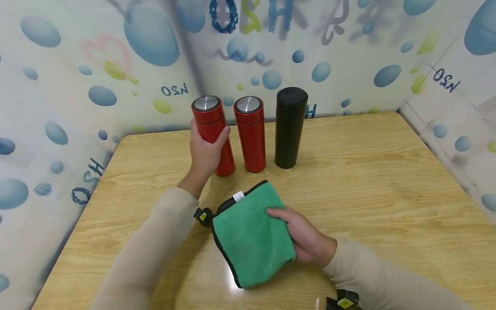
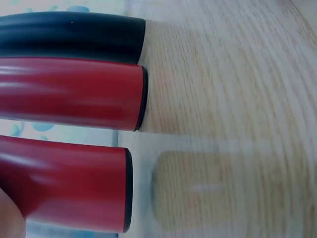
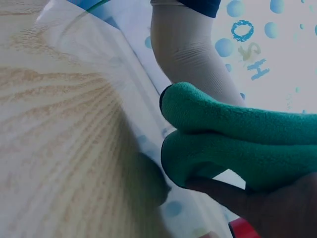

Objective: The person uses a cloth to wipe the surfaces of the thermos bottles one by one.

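My left hand (image 1: 206, 153) grips the leftmost red thermos flask (image 1: 226, 161), thumb on its right side. That flask has a silver-topped lid and leans slightly, its black-rimmed base close over the table in the left wrist view. A second red flask (image 1: 251, 142) stands upright just to its right, and a black flask (image 1: 289, 129) stands beyond that one. Nearer the front, my right hand (image 1: 306, 237) holds a folded green cloth (image 1: 252, 241) by its right side. The cloth has black edging and a white tag; the right wrist view shows its thick folds (image 3: 237, 124) above the thumb.
The wooden table (image 1: 368, 185) extends on both sides of the flasks, its back edge close behind them. A wall covering (image 1: 116, 86) printed with blue and green spots encloses the back and sides. Small black devices (image 1: 203, 216) are worn on both wrists.
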The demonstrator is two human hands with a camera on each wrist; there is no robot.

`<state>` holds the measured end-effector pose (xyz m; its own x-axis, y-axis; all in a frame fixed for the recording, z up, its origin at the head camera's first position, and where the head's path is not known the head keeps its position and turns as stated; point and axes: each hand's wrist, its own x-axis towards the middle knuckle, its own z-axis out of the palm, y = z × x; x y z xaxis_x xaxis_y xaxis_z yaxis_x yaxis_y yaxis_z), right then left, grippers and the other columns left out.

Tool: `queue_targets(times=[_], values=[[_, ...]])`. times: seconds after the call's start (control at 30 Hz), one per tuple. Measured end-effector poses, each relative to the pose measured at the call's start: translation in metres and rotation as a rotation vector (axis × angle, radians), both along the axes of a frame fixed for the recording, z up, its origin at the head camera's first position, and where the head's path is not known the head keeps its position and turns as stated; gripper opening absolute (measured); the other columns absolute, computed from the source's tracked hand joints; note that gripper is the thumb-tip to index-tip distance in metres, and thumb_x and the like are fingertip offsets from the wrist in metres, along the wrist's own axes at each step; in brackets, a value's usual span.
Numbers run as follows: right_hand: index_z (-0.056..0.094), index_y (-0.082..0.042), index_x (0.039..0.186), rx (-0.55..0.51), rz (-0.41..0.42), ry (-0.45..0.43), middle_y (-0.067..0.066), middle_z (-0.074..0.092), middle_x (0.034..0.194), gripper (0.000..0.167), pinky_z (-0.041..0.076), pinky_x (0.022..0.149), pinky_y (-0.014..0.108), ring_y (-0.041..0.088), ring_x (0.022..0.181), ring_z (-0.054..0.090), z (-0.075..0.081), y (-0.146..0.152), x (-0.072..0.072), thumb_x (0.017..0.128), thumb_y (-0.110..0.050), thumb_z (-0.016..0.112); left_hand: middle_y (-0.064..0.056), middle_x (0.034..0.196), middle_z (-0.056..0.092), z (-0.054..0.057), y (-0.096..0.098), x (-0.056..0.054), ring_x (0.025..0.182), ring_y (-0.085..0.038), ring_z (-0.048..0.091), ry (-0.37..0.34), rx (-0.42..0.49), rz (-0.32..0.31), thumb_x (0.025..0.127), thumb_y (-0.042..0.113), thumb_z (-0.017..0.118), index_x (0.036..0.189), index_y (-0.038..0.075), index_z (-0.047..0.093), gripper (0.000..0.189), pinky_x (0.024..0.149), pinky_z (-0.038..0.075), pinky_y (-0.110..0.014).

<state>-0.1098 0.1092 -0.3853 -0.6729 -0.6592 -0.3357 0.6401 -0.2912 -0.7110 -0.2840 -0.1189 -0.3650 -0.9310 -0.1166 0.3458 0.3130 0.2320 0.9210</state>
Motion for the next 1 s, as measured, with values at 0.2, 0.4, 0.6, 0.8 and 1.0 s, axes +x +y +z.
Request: queue_targets(times=[0.2,0.4,0.6,0.8,1.0], values=[[0.022,-0.011,0.15,-0.01,0.044,-0.037,-0.003,0.059,0.119,0.051,0.054,0.094,0.029,0.01,0.107,0.063,-0.001,-0.002,0.0,0.107,-0.033,0.037,-0.007,0.132,0.055,-0.003,0.002,-0.003,0.119,-0.019,0.056,0.01,0.008,-0.013,0.089,0.027,0.074,0.142,0.015,0.037,0.066,0.096,0.054,-0.043],[0.029,-0.013,0.147,-0.058,0.079,-0.039,-0.003,0.062,0.117,0.047,0.055,0.091,0.029,0.011,0.105,0.066,-0.001,-0.003,0.005,0.106,-0.034,0.041,-0.003,0.131,0.056,-0.009,0.0,-0.004,0.119,-0.017,0.056,0.035,0.006,-0.025,0.087,0.034,0.076,0.141,0.019,0.039,0.067,0.096,0.054,-0.043],[0.025,-0.011,0.151,-0.052,0.053,-0.03,-0.002,0.06,0.122,0.053,0.054,0.094,0.029,0.011,0.109,0.064,-0.002,-0.006,0.004,0.106,-0.033,0.041,-0.002,0.131,0.055,-0.012,-0.003,-0.005,0.12,-0.017,0.055,0.032,0.022,-0.024,0.088,0.034,0.076,0.141,0.021,0.038,0.066,0.097,0.053,-0.044],[0.025,-0.01,0.15,0.019,-0.002,-0.047,-0.002,0.058,0.121,0.051,0.052,0.095,0.03,0.011,0.11,0.062,-0.005,-0.008,0.003,0.106,-0.032,0.04,-0.002,0.134,0.054,-0.011,-0.004,-0.003,0.122,-0.017,0.053,0.001,0.03,-0.035,0.088,0.032,0.075,0.142,0.021,0.036,0.068,0.099,0.052,-0.044],[0.023,-0.014,0.154,0.191,-0.213,-0.053,0.005,0.046,0.135,0.053,0.043,0.104,0.032,0.018,0.122,0.048,-0.005,-0.008,-0.002,0.105,-0.028,0.039,-0.004,0.136,0.052,-0.006,-0.001,-0.001,0.124,-0.018,0.052,-0.024,0.021,-0.049,0.089,0.029,0.074,0.144,0.019,0.033,0.07,0.1,0.051,-0.045]])
